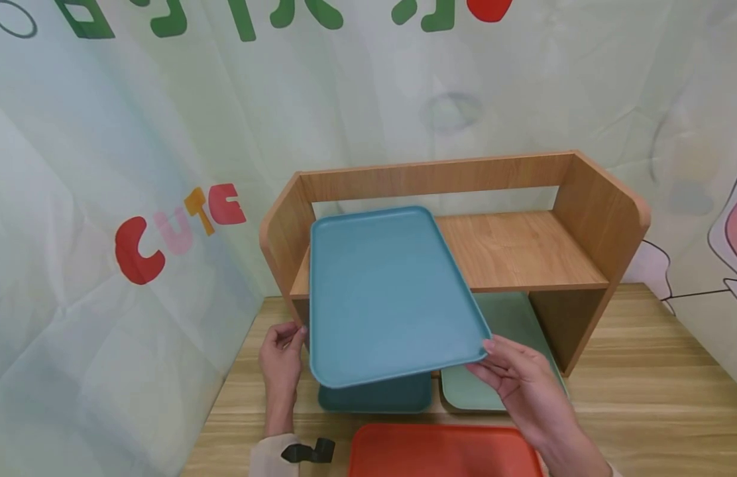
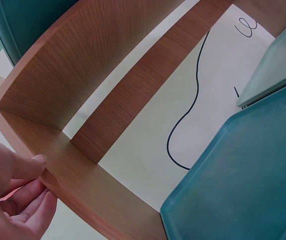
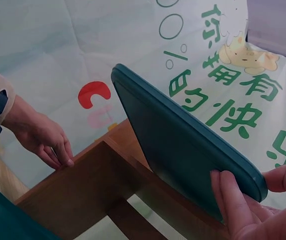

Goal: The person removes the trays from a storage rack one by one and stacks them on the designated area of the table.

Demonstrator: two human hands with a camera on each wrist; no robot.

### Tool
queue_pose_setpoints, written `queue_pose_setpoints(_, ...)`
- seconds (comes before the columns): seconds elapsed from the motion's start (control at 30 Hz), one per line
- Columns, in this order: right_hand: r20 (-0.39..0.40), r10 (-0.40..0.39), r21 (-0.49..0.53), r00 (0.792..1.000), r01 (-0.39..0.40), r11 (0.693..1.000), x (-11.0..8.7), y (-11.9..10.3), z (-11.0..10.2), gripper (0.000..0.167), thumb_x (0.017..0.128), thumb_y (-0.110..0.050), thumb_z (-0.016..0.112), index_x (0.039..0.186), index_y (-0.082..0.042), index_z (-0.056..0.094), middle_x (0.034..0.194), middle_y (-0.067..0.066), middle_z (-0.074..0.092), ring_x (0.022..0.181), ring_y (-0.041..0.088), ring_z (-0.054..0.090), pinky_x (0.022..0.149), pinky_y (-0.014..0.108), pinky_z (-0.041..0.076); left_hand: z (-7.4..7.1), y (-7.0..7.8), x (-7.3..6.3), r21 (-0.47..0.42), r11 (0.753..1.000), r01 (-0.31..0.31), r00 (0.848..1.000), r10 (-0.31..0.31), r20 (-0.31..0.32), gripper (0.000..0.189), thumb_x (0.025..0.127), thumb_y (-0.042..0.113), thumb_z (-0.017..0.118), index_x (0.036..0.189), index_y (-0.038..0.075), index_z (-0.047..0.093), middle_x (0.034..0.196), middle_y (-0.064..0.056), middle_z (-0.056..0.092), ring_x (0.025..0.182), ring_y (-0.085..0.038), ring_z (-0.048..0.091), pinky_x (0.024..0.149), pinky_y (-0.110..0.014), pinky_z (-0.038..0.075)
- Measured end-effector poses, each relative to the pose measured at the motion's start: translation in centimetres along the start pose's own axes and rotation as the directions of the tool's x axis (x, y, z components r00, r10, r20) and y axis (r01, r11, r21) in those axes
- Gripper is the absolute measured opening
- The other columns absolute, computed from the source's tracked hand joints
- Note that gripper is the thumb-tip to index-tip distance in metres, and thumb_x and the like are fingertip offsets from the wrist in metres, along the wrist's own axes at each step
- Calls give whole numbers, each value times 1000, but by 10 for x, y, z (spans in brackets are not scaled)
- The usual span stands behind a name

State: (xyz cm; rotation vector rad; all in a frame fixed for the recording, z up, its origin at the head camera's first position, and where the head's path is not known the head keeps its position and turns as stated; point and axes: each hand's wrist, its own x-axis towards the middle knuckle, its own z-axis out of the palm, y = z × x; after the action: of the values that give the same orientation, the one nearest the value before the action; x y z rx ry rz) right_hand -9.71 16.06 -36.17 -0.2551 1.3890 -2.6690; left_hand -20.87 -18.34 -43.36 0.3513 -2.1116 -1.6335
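Observation:
A blue rectangular tray (image 1: 386,298) is held up at a slant in front of the left half of a wooden desktop shelf (image 1: 523,248). My right hand (image 1: 526,391) pinches its near right corner, thumb on top and fingers beneath, as the right wrist view confirms with the tray's underside (image 3: 167,145). On the left, my left hand (image 1: 282,364) grips the front edge of the shelf's side panel (image 2: 58,150) between thumb and fingers. Part of the upper board is hidden behind the raised tray.
Under the shelf lie a dark teal tray (image 1: 377,395) on the left and a pale green tray (image 1: 472,391) on the right. An orange-red tray (image 1: 446,454) lies nearest me on the wood-grain table (image 1: 661,397). A printed cloth (image 1: 374,119) hangs behind.

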Motion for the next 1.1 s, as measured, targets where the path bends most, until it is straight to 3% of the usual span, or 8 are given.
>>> queue_pose_setpoints(0.47,46,-30,-78,999,33,996,-7,-6,-14,35,102,-5,39,105,-12,73,97,2,75,93,10,70,84,27,56,2,0,0,-17,1000,1,1000,-1,-15,17,92,6,61,107,-1,58,107,-14,61,99,-15,61,73,-9,50)
queue_pose_setpoints(0.9,-10,-28,-106,1000,27,994,-12,-9,-22,36,102,-7,39,103,-14,74,95,0,75,91,9,70,81,27,57,-1,0,0,-15,1000,-7,1000,7,26,19,94,9,59,110,-1,57,112,-16,60,108,-25,60,76,-10,48)
queue_pose_setpoints(1.1,2,-60,-121,998,60,991,-12,-7,-27,37,102,-7,38,103,-13,74,93,0,75,88,9,70,80,26,57,-2,-2,-1,-3,1000,-12,1000,13,25,17,94,8,59,109,0,56,110,-14,60,106,-22,59,75,-10,48)
